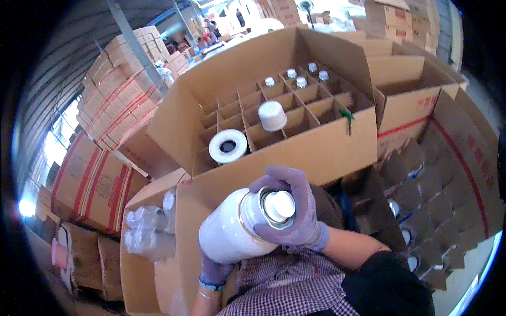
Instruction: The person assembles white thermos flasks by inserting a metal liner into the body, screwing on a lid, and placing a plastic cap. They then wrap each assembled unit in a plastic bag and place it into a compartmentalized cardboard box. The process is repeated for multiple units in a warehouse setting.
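Note:
In front of my body I hold a white vacuum flask (226, 226), tilted with its neck up and to the right. A white stopper (279, 204) sits in the metal-rimmed mouth. My gloved right hand (298, 210) is closed around the neck, thumb and fingers on either side of the stopper. My gloved left hand (215, 269) supports the flask's lower part; most of its fingers are hidden behind it. Just beyond stands an open divided carton (295, 152). On its dividers rest a white cup-shaped lid (272, 116) and a white ring-shaped roll (227, 146) with a dark centre.
Several flasks with white tops (301, 82) stand in the carton's far cells. A green-handled tool (346, 114) hangs on its near right edge. Plastic-wrapped items (147, 226) lie in a carton at left. Another divided carton (421, 210) stands at right; stacked cartons (121, 100) rise behind.

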`<state>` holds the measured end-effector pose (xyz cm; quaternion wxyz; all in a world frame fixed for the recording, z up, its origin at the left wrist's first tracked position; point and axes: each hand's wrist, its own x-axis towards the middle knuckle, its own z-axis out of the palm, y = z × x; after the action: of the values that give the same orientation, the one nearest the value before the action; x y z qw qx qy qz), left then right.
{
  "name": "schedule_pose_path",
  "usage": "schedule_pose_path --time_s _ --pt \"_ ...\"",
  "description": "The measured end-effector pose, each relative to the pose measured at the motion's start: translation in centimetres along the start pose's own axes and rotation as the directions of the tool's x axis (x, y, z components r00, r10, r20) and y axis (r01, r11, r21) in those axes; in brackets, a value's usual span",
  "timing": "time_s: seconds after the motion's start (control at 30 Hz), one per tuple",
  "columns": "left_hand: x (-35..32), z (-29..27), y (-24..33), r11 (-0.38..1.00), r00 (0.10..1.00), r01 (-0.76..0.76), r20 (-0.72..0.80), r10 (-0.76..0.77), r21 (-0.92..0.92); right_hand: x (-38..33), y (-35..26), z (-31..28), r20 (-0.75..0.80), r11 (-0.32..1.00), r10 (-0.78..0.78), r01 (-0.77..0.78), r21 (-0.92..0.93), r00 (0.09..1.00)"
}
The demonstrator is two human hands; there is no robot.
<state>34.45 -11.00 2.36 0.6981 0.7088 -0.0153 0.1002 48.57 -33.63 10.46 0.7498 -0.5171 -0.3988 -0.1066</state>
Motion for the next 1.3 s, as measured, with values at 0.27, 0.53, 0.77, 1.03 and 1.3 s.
schedule_pose_path --time_s 0.27,0.53,0.77,1.03,1.3 --pt "0.4 -2.0 -4.9 0.658 0.944 0.084 -0.152 -0.293 -0.748 12.0 8.8 0.1 0.515 0.905 0.011 0.211 -0.370 0.857" --pt "-1.1 -5.9 -7.3 0.659 0.938 -0.048 -0.261 -0.229 -0.751 22.1 15.2 -8.6 0.293 0.128 0.626 0.276 -0.953 0.723" --pt "-0.5 -3.6 -2.8 0.804 0.921 -0.027 -0.326 -0.211 -0.594 9.0 6.7 -2.3 0.830 0.873 -0.073 0.438 -0.214 0.552" --pt "-0.8 -0.1 5.6 0.532 0.818 -0.389 0.016 0.575 0.752 -2.0 11.0 -6.2 0.431 0.567 0.749 -0.823 -0.024 0.503" --pt "1.0 -1.9 8.1 0.868 0.932 -0.294 -0.079 0.353 0.399 -6.9 6.2 -4.9 0.085 0.825 0.546 -0.553 0.119 0.833"
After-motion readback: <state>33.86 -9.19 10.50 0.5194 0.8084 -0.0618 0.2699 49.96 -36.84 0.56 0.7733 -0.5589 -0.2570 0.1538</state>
